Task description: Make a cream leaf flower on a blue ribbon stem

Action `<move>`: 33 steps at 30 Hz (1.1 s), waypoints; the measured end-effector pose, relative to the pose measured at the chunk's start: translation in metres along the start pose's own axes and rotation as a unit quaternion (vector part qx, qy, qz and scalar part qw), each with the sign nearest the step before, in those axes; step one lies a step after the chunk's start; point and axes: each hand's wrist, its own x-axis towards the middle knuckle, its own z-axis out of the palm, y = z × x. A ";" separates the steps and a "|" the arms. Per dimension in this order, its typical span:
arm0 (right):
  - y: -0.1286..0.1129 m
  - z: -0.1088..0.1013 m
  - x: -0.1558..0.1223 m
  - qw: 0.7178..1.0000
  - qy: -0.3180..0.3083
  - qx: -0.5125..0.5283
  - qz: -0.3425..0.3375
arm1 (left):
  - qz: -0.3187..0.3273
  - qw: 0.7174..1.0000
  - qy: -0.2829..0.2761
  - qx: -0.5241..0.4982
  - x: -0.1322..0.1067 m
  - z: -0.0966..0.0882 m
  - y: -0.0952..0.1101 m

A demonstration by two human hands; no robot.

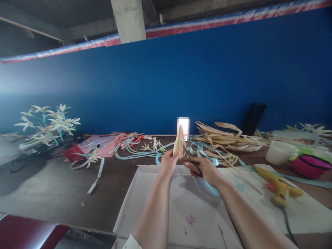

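Above the far part of a white box lid point(181, 207), my left hand point(169, 159) pinches a pale dried corn husk point(178, 147) that points upward. My right hand point(203, 168) is closed around the dark handles of a pair of scissors point(193, 163). The scissor blades lie against the right side of the husk; whether they are parted, I cannot make out. A blurred patch covers the husk's upper tip. Behind my right hand lies a heap of dried husks point(228, 138), with light blue ribbon point(214, 161) near it.
A yellow glue gun point(281, 188) with a lit orange light rests on paper at right, its cord running forward. Beyond it stand a white cup point(281, 152) and a pink bowl point(311, 166). Husk flowers point(52, 121) stand at left. A blue partition point(166, 83) closes off the back.
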 end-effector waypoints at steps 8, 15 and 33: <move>0.008 -0.004 0.003 1.000 -0.016 0.005 -0.005 | 0.025 0.996 0.002 0.086 0.000 -0.005 0.005; 0.013 -0.006 0.005 1.000 -0.027 -0.009 -0.010 | 0.023 0.996 0.002 0.090 -0.004 -0.003 0.011; 0.006 -0.007 0.003 0.999 0.006 -0.020 -0.028 | 0.001 0.992 -0.068 0.110 -0.005 -0.001 0.004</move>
